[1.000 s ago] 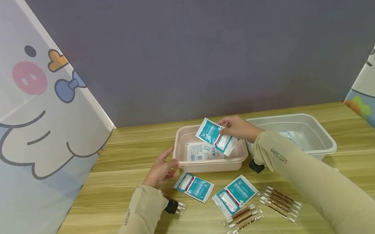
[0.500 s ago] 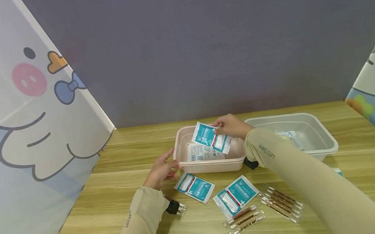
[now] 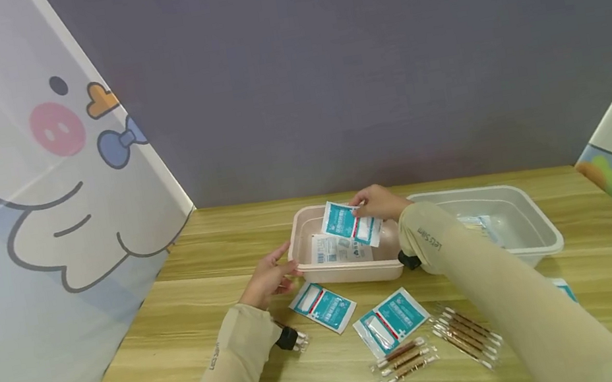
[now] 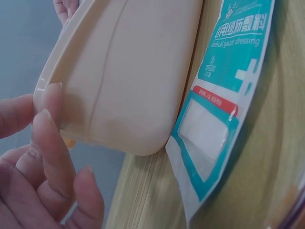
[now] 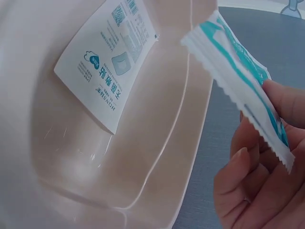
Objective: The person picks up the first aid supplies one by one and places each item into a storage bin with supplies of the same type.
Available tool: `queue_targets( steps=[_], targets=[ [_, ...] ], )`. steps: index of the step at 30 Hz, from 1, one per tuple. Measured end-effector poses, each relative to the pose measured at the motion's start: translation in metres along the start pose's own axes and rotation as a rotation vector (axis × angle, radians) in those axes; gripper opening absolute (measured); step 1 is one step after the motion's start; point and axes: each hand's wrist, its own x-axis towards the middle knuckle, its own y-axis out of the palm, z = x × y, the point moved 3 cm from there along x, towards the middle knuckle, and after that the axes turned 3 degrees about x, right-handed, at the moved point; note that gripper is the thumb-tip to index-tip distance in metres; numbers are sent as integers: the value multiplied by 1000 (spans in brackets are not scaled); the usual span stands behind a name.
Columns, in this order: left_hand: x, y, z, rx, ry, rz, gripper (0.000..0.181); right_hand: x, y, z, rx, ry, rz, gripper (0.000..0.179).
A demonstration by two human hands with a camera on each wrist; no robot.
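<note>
My right hand (image 3: 381,203) pinches a teal and white gauze dressing packet (image 3: 345,223) by its edge, over the pale pink plastic bin (image 3: 349,272). In the right wrist view the packet (image 5: 248,81) is seen edge-on, tilted above the bin. A white printed dressing packet (image 5: 107,67) lies flat on the bin's floor. My left hand (image 3: 265,279) holds the bin's left rim between thumb and fingers, as the left wrist view shows. Just below that bin, a second gauze dressing packet (image 4: 228,90) rests on the table, close to its wall.
A grey-white bin (image 3: 541,234) stands to the right with a small clear packet (image 3: 478,225) inside. Another gauze packet (image 3: 391,322) and bundles of wrapped cotton swabs (image 3: 465,334) lie in front on the wooden table (image 3: 216,232). A dark panel (image 3: 358,62) rises behind.
My right hand has moved slightly left and lower with the gauze dressing packet, nearer the pink bin's floor. My left hand stays on the rim. The head view has shifted a little.
</note>
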Motion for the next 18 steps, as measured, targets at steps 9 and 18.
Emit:
queue_targets(
  steps=[9,18],
  targets=[
    [1,-2,1,3,1,-6,57,7,3,0,-124,-19,63,29],
    [2,-1,2,-9,0,7,56,12,5,0,-174,42,123,28]
  ],
)
